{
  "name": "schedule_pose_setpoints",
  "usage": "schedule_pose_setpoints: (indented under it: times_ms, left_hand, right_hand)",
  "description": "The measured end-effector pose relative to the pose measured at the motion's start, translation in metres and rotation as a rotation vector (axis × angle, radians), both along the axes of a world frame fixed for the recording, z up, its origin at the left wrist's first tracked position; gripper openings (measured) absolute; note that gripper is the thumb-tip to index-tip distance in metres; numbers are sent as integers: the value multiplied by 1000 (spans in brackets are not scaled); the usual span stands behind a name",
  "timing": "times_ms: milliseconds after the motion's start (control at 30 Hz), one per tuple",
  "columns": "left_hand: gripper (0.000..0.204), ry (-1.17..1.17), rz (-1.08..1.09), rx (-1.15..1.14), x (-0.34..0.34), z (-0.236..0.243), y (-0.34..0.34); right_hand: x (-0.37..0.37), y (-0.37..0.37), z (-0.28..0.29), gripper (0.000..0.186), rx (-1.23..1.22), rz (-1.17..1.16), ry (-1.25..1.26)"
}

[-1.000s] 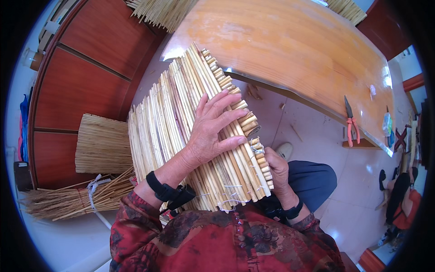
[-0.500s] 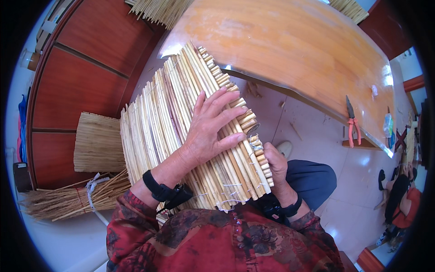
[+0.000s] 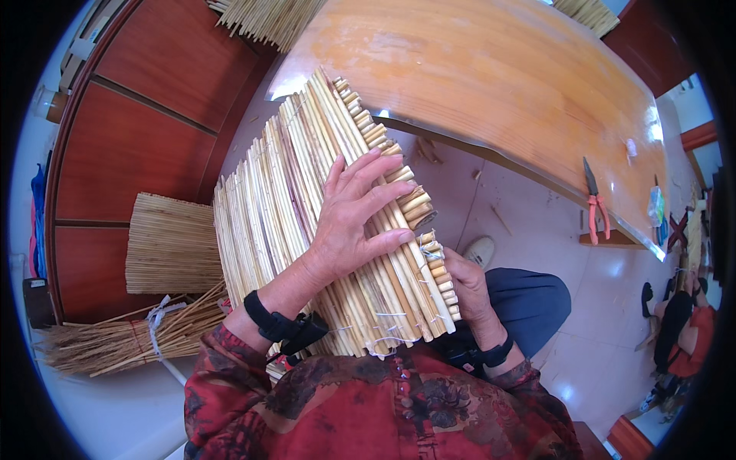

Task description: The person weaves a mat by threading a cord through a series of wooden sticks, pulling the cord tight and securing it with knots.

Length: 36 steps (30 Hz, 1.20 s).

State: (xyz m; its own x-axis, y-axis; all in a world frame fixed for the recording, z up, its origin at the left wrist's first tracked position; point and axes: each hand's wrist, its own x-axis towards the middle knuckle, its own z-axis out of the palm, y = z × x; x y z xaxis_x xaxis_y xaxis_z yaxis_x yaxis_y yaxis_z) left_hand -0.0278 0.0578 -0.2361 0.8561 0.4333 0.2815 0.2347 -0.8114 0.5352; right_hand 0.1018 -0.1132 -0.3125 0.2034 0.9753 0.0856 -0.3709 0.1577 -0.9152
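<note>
A thick mat of pale stalks [image 3: 264, 199], bound side by side with thin string [image 3: 399, 340], lies bent across my lap. Its cut stalk ends form a stepped row along the right side. My left hand [image 3: 349, 218] rests flat on top of the mat with fingers spread, near that row. At the lower right of the mat, my right hand [image 3: 473, 291] is curled close against the stalk ends. Its fingertips are partly hidden behind them, so what it pinches does not show. Loose string [image 3: 432, 249] pokes out among the ends beside it.
A wooden table [image 3: 475, 69] stands ahead, with red-handled pliers [image 3: 596, 203] on its right part. To the left are a red-brown cabinet [image 3: 130, 153], another stalk panel [image 3: 169, 245] and a tied bundle of stalks [image 3: 115, 337]. Another person [image 3: 682, 330] sits at far right.
My right hand has shifted slightly up and left, closer to the stalk ends, and its fist has loosened a little. The mat's left edge has moved slightly right; my left hand stays in place.
</note>
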Motion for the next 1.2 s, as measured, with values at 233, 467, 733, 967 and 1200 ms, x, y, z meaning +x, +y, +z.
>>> schedule_pose_setpoints:
  times_ms: [233,467,733,967,1200]
  left_hand:
    - [47,0,-23,-20,-1,0,2]
    - [49,-11,-11,-24,0,2,1]
    - [46,-12,-22,-43,-3,3,1]
    - [47,-27,-16,-9,-1,1,1]
    - [45,-8,-24,-27,-1,2,0]
  right_hand:
    - [-15,-1,-10,19,-25,-5,246]
    - [-16,-1,-11,17,-31,-90,64]
    - [-23,2,-6,11,75,-178,-31]
    - [-26,7,-1,10,62,-184,111]
    - [-23,7,11,6,-18,-179,120]
